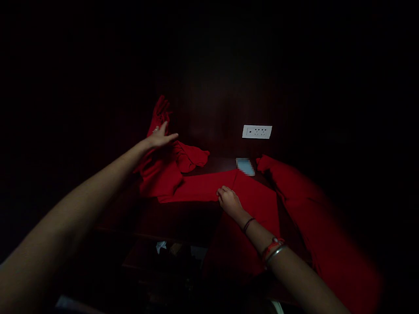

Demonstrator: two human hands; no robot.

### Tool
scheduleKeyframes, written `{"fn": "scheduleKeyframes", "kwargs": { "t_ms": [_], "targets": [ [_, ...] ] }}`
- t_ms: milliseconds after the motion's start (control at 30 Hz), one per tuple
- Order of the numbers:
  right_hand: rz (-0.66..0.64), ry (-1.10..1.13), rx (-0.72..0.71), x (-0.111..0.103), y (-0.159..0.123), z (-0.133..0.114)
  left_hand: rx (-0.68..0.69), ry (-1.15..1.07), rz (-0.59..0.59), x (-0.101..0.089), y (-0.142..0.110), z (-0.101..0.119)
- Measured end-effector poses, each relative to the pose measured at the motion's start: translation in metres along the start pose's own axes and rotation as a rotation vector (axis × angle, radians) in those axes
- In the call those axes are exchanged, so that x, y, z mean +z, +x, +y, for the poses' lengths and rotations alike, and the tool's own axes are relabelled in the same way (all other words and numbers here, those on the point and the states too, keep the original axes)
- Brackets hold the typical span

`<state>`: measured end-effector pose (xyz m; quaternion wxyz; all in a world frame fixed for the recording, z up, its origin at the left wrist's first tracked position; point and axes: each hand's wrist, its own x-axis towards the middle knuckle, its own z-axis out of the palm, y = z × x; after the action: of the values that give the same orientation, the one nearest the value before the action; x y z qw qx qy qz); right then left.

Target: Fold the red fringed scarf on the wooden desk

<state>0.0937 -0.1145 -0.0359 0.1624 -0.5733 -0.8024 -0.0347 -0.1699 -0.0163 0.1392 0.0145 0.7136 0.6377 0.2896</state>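
A red garment (255, 196) lies spread over a dark tabletop, with a long narrow part, perhaps a sleeve, stretching to the left and its lower part hanging over the front edge. My right hand (229, 201) is closed on the garment's edge where the narrow part joins the wider panel. My left hand (162, 137) is raised at the far left with fingers spread, above a crumpled heap of red cloth (160, 174). Whether its fingertips touch the cloth behind them I cannot tell. Bangles and threads circle my right wrist.
Another long red cloth (314, 213) lies to the right and runs down toward me. A pale blue, blurred object (245, 166) rests at the back of the table. A white socket panel (257, 131) is on the wall. Below, a dark shelf holds a whitish scrap (161, 247).
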Motion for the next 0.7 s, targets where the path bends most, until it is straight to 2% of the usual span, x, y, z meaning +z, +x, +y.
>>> {"fn": "scheduleKeyframes", "kwargs": {
  "t_ms": [33, 67, 167, 200, 267, 367, 467, 567, 700],
  "targets": [
    [-0.001, 0.000, 0.001, 0.000, 0.000, 0.000, 0.040, 0.142, -0.071, 0.018, -0.014, 0.004],
    [0.000, 0.000, -0.001, 0.000, 0.000, 0.000, 0.142, 0.261, -0.156, 0.035, -0.031, 0.007],
    [0.008, 0.004, -0.008, -0.001, 0.000, -0.001, 0.381, 0.404, -0.488, 0.079, -0.087, 0.007],
    [0.009, 0.008, -0.006, -0.001, 0.000, -0.001, 0.419, 0.424, -0.556, 0.089, -0.102, 0.004],
    [0.003, 0.019, 0.003, -0.002, 0.000, -0.002, 0.492, 0.444, -0.564, 0.101, -0.119, -0.003],
    [0.008, 0.026, 0.026, -0.003, 0.000, -0.002, 0.560, 0.518, -0.452, 0.101, -0.120, -0.017],
    [0.043, 0.028, 0.051, -0.001, 0.000, -0.001, 0.526, 0.588, -0.373, 0.090, -0.112, -0.032],
    [0.058, 0.068, 0.060, 0.003, 0.000, -0.001, 0.511, 0.606, -0.406, 0.080, -0.117, -0.041],
    [0.112, 0.210, -0.022, -0.006, 0.003, 0.001, 0.672, 0.503, -0.468, 0.083, -0.135, -0.029]
  ]
}}
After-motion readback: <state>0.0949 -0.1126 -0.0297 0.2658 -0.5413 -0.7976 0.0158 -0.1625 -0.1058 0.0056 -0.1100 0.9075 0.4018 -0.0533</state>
